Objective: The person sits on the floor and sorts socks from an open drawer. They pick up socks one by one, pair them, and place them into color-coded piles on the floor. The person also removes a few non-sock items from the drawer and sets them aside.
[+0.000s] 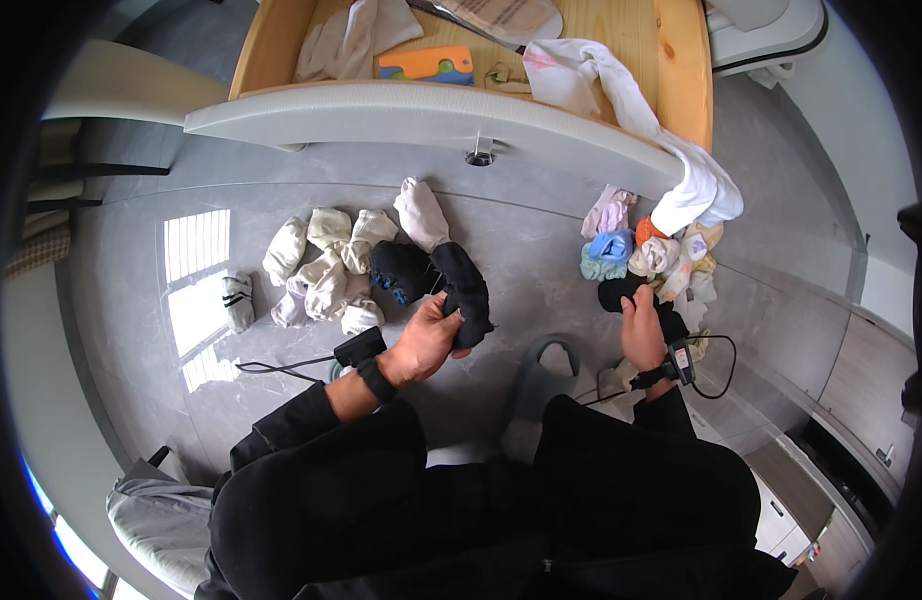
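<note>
My left hand (425,346) grips a rolled black sock (465,289), held above the grey floor just right of a cluster of balled socks. Beside it lies another black sock bundle (405,271) with blue spots. A pale pink sock (421,214) lies just past the held one. My right hand (642,330) has its fingers closed around a dark black sock (618,294) at the near edge of a colourful sock pile. More black fabric (671,322) shows beside that hand, partly hidden by it. Both wrists wear black straps with small cabled devices.
Several balled white socks (324,285) lie at left, with a striped grey sock (238,301) apart from them. Small coloured socks (611,246) form the right pile. An open wooden drawer (431,105) juts out ahead; white tights (701,180) hang over its corner. A slipper (545,379) is between my knees.
</note>
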